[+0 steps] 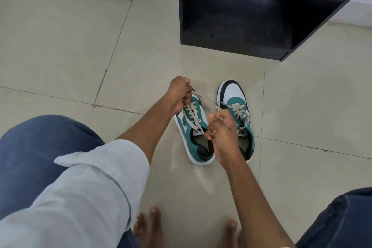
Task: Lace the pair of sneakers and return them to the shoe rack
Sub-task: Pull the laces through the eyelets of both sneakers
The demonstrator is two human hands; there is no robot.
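Lacing on the pale tiled floor (60,46)
My left hand (180,94) and right hand (221,127) each pinch the lace (207,102) of the left sneaker (193,137); black shoe rack (251,16) stands beyond.

soft even daylight, faint floor (60,46) glare, wide-angle edge distortion

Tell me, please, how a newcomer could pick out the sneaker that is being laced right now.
Find the black shoe rack at the top; two teal-and-white sneakers stand on the tiled floor before it. It is the left sneaker, nearer the person's sleeve. Unlike its neighbour, its lace ends are pulled taut by the left hand and right hand.
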